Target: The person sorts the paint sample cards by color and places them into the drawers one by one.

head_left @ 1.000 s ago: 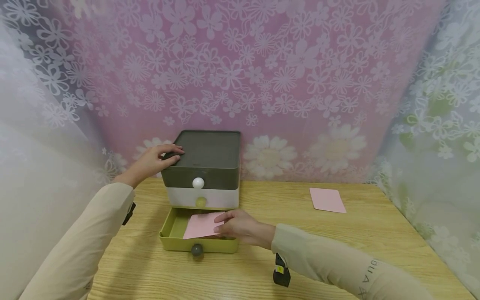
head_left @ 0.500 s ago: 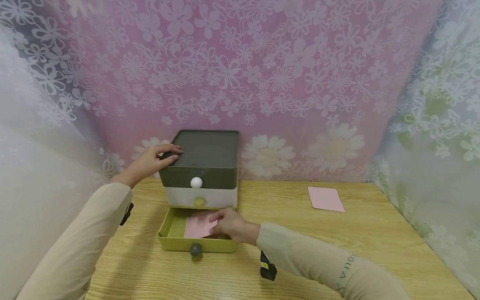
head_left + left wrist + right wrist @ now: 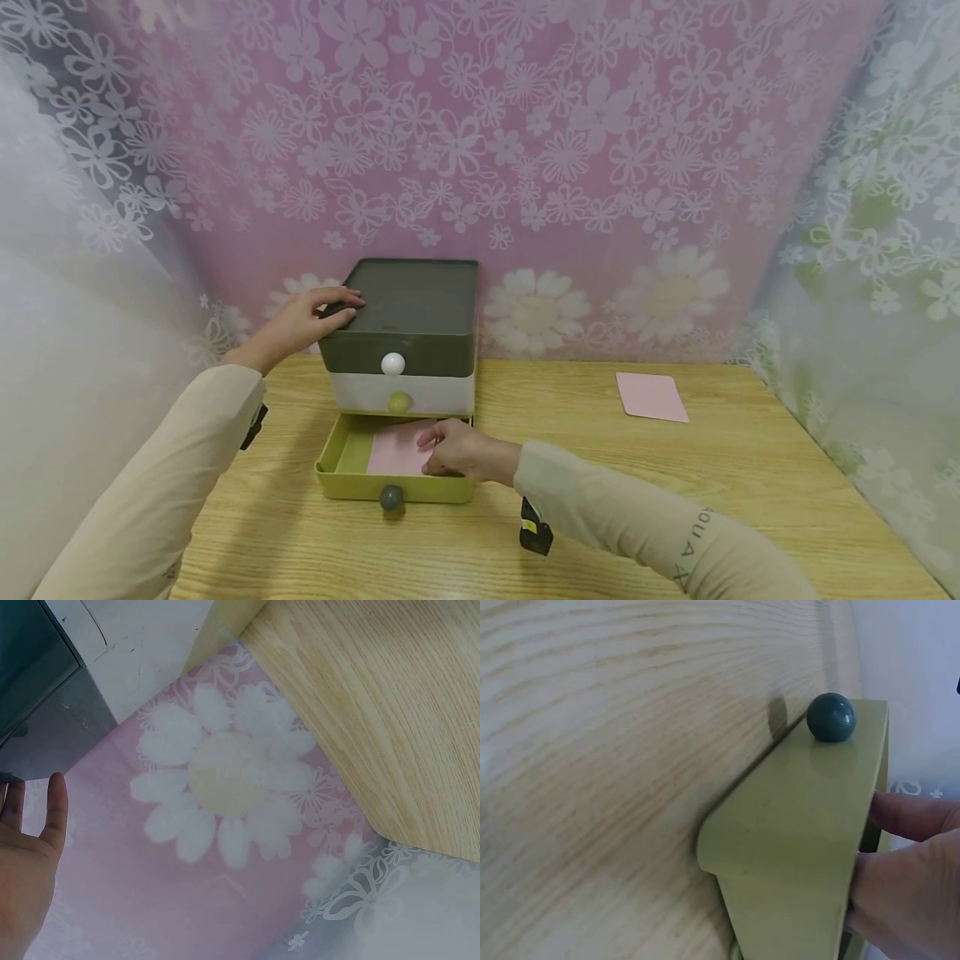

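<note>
My left hand (image 3: pixel 303 321) rests on the top left edge of the small three-drawer plastic organiser (image 3: pixel 408 321), thumb and fingers laid over the dark grey lid, loosely bent, more a steadying press than a grip. It holds the stack in place against the flowered backdrop.

My right hand (image 3: pixel 459 450) is down in the open olive-green bottom drawer (image 3: pixel 341 479), fingers curled over the right end of the pink rectangular card (image 3: pixel 397 454). The card lies inside the drawer, seemingly almost flat on its floor, its far edge near the shadow under the white middle drawer (image 3: pixel 405 393). From the head view I judge the fingertips still pinch or pin it; the wrist view shows only the drawer's front wall, its dark round knob (image 3: pixel 831 717) and my fingers (image 3: pixel 911 817) behind the rim, so I cannot tell the exact hold.

To do this well: let the card settle fully flat before I let go, no corner riding up the drawer wall. Lift the fingers straight up clear of the rim, so the sleeve does not drag the card back out. Keep the left hand pressing down so the light organiser does not skate on the pale wooden table (image 3: pixel 675 492).

A second pink card (image 3: pixel 651 397) lies well apart, far right on the table.
</note>
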Motion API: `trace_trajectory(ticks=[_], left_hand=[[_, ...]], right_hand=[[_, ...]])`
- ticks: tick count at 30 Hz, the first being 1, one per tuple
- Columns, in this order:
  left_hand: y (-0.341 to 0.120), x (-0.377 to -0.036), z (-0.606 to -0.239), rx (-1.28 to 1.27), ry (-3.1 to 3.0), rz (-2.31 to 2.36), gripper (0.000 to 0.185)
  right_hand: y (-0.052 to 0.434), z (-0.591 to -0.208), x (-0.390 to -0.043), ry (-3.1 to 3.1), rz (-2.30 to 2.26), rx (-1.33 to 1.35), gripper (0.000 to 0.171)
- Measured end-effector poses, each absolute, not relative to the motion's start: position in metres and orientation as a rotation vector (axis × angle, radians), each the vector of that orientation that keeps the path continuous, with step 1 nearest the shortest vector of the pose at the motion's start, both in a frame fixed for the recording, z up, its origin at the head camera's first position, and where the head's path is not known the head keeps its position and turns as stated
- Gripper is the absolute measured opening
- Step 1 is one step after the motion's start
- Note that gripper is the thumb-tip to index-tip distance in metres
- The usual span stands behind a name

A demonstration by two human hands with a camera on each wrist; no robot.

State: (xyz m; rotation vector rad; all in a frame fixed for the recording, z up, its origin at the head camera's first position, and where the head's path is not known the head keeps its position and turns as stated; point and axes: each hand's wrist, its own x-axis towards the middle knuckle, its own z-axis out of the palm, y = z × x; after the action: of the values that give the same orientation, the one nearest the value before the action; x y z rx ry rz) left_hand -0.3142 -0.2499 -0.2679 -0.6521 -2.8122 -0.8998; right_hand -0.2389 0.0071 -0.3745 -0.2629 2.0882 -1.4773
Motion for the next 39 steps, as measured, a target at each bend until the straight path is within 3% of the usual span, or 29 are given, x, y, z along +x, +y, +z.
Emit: trace_trajectory(ticks=[9,19,31,39], left_hand=[[-0.251,-0.316,-0.269,-0.658,-2.803,-0.897,0.036],[-0.251,-0.317,-0.270,-0.658,-2.807,-0.909,0.037],[-0.251,-0.315,-0.269,-0.648,-2.809,-0.884,0.036],[-0.251,-0.316,-0.269,-0.657,-2.811,-0.905,0.037]], right_hand=[[0.014,-0.365,-0.238,2.082,-1.398,-0.304,0.040],[0.038,-0.350,-0.237,2.290,-1.451,-0.511,0.029],[0.123,-0.367,-0.268,2.659,-1.427,-0.390,0.024],[0.198,-0.389,-0.299,2.940,-1.220,-0.277,0.033]])
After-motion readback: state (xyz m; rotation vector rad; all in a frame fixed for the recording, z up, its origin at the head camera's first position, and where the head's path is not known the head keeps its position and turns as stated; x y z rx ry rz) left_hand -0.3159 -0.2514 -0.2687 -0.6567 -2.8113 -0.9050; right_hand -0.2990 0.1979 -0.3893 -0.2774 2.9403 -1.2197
